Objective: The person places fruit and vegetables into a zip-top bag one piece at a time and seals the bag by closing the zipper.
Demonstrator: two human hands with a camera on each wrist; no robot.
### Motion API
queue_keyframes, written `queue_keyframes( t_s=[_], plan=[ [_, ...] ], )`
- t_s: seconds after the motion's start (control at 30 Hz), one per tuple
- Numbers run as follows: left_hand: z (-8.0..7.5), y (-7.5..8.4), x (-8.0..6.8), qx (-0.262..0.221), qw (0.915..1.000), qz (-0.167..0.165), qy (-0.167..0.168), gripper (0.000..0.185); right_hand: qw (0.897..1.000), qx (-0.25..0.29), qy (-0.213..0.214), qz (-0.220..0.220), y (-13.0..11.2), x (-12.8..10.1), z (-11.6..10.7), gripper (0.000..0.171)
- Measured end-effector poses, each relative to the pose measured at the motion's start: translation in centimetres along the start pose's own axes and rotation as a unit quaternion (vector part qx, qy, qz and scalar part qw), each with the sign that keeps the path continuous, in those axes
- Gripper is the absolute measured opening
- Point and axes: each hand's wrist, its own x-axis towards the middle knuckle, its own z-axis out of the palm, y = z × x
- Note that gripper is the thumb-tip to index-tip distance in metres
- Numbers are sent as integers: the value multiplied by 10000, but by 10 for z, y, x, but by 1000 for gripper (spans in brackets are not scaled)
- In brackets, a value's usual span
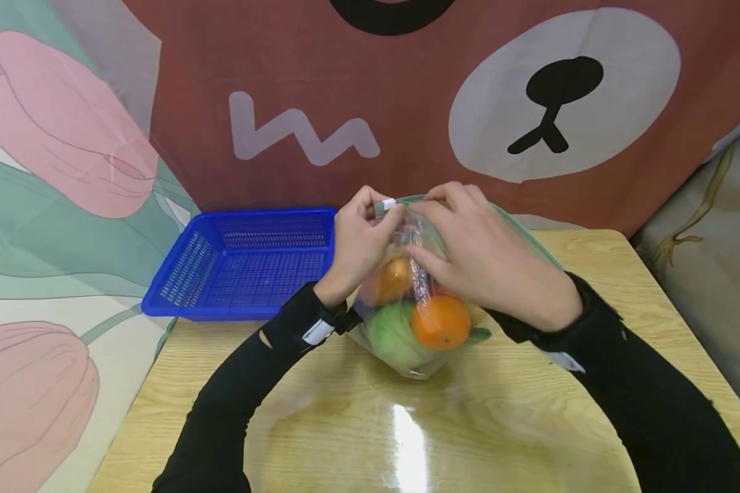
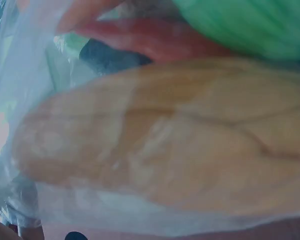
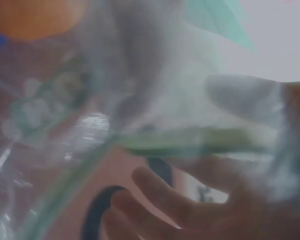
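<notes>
A clear plastic bag [image 1: 422, 373] with a green rim and a white slider [image 1: 386, 204] stands on the table, filled with fruit and vegetables. My left hand [image 1: 360, 239] pinches the rim's corner beside the slider. My right hand [image 1: 493, 253] holds the rim from the right; in the right wrist view the thumb and fingers [image 3: 165, 205] lie on either side of the green rim [image 3: 190, 142]. Through the plastic show an orange [image 1: 442, 322], a pale green round vegetable [image 1: 397, 335] and a smaller orange-brown item [image 1: 395, 279]. A long, tan, creased item [image 2: 165, 135] fills the left wrist view.
A blue plastic basket [image 1: 191, 309] with slotted walls stands at the back left of the wooden table [image 1: 499, 424]. A printed cloth [image 1: 407, 96] hangs right behind the table. Beyond the right edge is a pale patterned fabric [image 1: 715, 260].
</notes>
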Motion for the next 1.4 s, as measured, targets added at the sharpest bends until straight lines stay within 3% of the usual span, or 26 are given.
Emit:
queue_keyframes(
  t_s=[0.13,0.23,0.33,0.47,0.6,0.83,0.97,1.4],
  plan=[
    [-4,3,-2,115,9987,309,-389,10,9966,-41,-751,327,13,23,5,49],
    [-8,3,-2,160,9969,451,-628,12,9945,72,-992,329,23,32,9,46],
    [-13,1,-3,72,9950,505,-856,14,9954,180,-897,297,29,37,12,36],
    [-18,0,-3,-389,9935,447,-968,12,9978,369,-530,130,32,40,14,23],
    [-19,-1,-2,-557,9929,551,-895,11,9975,605,-273,-234,33,42,16,21],
    [-22,-3,-5,59,9894,1337,-564,7,9969,612,-328,-375,33,39,21,13],
    [-24,-1,-6,219,9856,1626,-413,6,9972,501,-423,-360,33,36,20,11],
    [-52,3,-3,-122,9787,2049,-12,7,9976,370,-306,-503,48,17,14,7]
  ],
)
